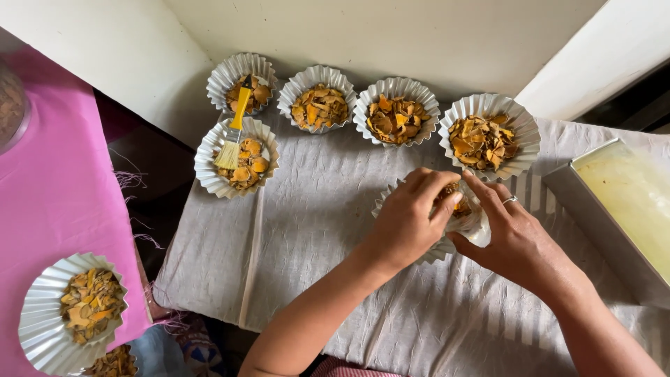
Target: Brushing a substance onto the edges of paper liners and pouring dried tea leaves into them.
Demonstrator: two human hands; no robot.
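Left hand (407,222) and right hand (513,241) pinched together around a foil cup (447,241) of orange-brown chips, mid-cloth, below the filled cup (488,136). Possibly crimping the rim; hard to tell. Best done with light, even pinches, cup kept level. Metal tray (593,209) close on the right; bare grey cloth (314,237) open leftward.

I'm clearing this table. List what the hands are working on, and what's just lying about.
In hand:
left hand
right hand
fluted foil cup of orange dried slices, held by both

Lying about:
filled cups behind
yellow-handled brush
metal tray
cup on pink cloth
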